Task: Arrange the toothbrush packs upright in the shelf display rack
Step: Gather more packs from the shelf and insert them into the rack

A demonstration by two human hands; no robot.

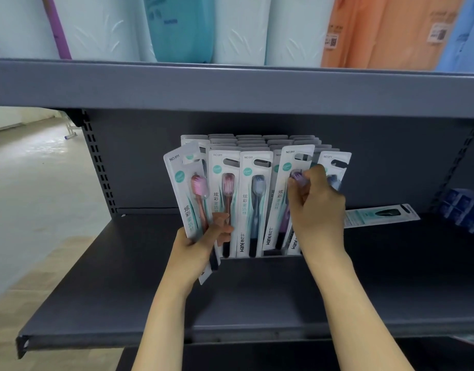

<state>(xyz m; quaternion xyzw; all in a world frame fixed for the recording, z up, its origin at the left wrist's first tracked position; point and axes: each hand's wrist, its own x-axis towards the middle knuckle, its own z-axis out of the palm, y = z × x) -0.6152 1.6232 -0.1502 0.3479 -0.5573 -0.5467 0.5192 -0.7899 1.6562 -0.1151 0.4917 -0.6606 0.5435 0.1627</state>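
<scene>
Both hands (201, 242) on packs (253, 204) (upright-ish)

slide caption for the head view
Left hand holds spare packs; right hand pinches a purple pack in the rack.

This is a shop aisle. A dark grey metal gondola shelf (102, 311) fills the view, its slotted upright (96, 162) at nine o'clock made for adjustable brackets. At centre, identical carded toothbrush packs (254, 202) stand in rows, each with a hang-hole and printed item number. At twelve o'clock, the upper shelf (230, 87) carries wrapped goods (182, 28), probably tissue or textiles; an orange one bears a QR-code label (332, 41). Bare floor (29, 183) runs past at nine o'clock.
</scene>
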